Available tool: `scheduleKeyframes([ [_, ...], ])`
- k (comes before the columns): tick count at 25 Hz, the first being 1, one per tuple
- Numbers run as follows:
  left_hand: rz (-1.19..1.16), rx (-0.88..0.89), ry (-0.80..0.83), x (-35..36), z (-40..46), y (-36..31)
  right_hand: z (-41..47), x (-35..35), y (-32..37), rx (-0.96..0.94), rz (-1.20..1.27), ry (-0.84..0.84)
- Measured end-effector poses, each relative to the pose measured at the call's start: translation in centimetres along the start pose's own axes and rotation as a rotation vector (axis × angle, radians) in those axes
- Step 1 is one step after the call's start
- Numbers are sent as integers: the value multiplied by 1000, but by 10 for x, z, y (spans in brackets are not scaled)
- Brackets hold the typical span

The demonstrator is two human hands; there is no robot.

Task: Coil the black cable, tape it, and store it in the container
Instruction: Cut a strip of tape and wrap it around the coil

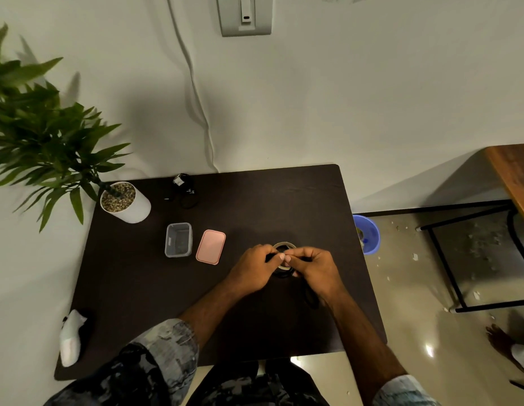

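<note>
My left hand (254,266) and my right hand (313,269) meet fingertip to fingertip over the middle right of the dark table (137,303). Both pinch a coiled black cable (281,274). Part of the coil shows under the fingers, and a loop hangs out below my right wrist. A roll of tape (285,245) stands just behind the fingers and is partly hidden by them. Whether a strip of tape is pinched too, I cannot tell. The clear container (178,240) stands open to the left, with its pink lid (210,247) lying beside it.
A second bundle of black cable (185,192) lies at the table's back edge, next to a white plant pot (128,205). A white cloth (70,338) lies at the front left corner. A blue bin (369,234) and another table (515,177) stand to the right.
</note>
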State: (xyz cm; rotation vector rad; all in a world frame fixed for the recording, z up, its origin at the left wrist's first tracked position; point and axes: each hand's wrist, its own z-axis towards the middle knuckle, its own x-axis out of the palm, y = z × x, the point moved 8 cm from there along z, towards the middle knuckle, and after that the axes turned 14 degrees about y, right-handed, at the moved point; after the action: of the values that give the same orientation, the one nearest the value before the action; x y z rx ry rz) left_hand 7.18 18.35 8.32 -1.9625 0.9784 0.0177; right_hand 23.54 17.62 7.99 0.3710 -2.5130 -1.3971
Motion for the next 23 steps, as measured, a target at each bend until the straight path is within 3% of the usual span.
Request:
scheduleKeyframes([
  [7, -179, -91, -56, 9, 6, -7, -8, -7, 26, -157, -271, 92],
  [11, -266, -122, -30, 16, 5, -6, -10, -11, 32, -202, -454, 53],
  [15, -299, -79, -86, 11, 1, 4, -6, -9, 33, -184, -456, -25],
  [23, -153, -63, -167, -36, -18, 46, 16, 29, 23, -69, -356, -134],
])
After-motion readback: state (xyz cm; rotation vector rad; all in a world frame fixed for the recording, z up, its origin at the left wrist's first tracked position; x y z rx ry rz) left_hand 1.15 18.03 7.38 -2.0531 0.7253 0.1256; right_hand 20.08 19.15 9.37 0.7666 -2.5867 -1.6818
